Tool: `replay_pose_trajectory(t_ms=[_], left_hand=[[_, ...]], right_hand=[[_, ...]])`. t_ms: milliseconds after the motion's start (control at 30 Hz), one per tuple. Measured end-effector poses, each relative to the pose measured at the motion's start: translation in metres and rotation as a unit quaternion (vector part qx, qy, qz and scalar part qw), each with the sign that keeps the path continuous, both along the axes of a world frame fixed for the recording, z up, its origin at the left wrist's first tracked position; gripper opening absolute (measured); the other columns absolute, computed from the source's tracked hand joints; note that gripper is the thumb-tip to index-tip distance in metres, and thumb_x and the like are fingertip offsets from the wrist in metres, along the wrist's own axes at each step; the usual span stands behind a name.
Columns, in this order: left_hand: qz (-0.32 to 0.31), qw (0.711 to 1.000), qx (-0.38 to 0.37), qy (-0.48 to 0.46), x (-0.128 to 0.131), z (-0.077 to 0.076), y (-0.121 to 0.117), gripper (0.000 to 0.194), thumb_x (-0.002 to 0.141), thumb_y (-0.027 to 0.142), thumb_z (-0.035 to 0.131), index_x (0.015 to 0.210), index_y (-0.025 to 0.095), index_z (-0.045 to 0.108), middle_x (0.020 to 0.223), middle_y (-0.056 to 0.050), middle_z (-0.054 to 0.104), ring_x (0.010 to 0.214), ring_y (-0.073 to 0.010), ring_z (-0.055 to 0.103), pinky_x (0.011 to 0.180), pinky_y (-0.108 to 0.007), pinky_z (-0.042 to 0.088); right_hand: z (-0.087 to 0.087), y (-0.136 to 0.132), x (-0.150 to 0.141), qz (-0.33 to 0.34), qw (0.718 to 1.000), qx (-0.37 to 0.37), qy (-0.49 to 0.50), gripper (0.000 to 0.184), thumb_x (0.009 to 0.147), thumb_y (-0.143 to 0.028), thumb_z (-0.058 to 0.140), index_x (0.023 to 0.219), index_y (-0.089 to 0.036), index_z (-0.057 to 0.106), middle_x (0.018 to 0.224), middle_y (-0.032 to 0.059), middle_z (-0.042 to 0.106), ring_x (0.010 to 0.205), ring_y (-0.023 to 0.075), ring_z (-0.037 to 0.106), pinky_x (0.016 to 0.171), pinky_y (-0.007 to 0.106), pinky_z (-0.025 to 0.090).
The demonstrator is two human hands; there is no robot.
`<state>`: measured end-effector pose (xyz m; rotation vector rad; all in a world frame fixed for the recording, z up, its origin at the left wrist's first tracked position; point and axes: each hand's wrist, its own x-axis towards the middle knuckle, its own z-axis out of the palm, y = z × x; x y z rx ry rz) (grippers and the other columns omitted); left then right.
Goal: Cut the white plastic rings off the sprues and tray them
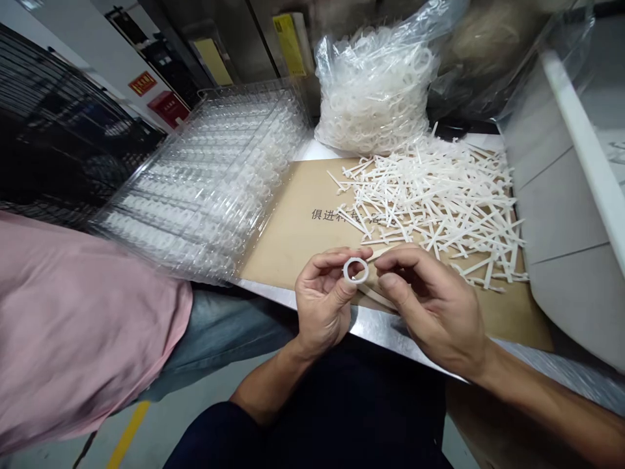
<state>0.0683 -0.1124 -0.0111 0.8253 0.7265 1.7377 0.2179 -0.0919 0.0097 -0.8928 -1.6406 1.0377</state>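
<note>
Our left hand (pixel 322 303) pinches a white plastic ring (pixel 347 270); our right hand (pixel 430 309) curls just beside it, grip unclear, near loose plastic sticks (pixel 430 202).

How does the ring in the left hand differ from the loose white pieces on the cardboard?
The ring is a closed circle; the pieces are thin, straight sticks. The ring is a single item pinched in the left hand; the pieces lie heaped on the cardboard. Both are white and look like plastic.
</note>
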Motion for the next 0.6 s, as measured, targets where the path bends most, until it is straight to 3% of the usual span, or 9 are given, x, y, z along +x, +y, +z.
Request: replay_pose_trajectory(t_ms=[133, 300, 600], left_hand=[[-0.009, 1.000, 0.000, 0.007, 0.0030, -0.0047, -0.0006, 0.023, 0.083, 0.018, 0.087, 0.102, 0.025, 0.078, 0.109, -0.001, 0.079, 0.110, -0.0163, 0.077, 0.100, -0.027, 0.061], [-0.010, 1.000, -0.005, 0.014, 0.0036, -0.0068, -0.0006, 0.024, 0.081, 0.020, 0.089, 0.102, 0.025, 0.078, 0.108, -0.002, 0.080, 0.109, -0.0165, 0.076, 0.099, -0.027, 0.062], [-0.017, 1.000, -0.007, -0.004, 0.0038, -0.0093, 0.0008, 0.023, 0.082, 0.012, 0.086, 0.100, 0.023, 0.078, 0.107, -0.002, 0.080, 0.109, -0.0152, 0.076, 0.099, -0.026, 0.062]], right_hand=[[0.0025, 0.0010, -0.0024, 0.046, 0.988, -0.134, 0.061, 0.010, 0.101, -0.025, 0.063, 0.096, -0.020, 0.071, 0.086, 0.0015, 0.070, 0.076, 0.0135, 0.065, 0.068, 0.026, 0.053], [0.0048, 0.0021, -0.0035, 0.078, 0.951, -0.251, 0.160, 0.018, 0.098, -0.032, 0.069, 0.089, -0.017, 0.072, 0.069, -0.0016, 0.062, 0.061, 0.0101, 0.055, 0.055, 0.022, 0.046], [-0.0025, 0.0037, -0.0007, 0.111, 0.918, -0.316, 0.212, 0.023, 0.097, -0.039, 0.073, 0.090, -0.017, 0.073, 0.066, -0.0011, 0.062, 0.058, 0.0087, 0.054, 0.056, 0.022, 0.044]])
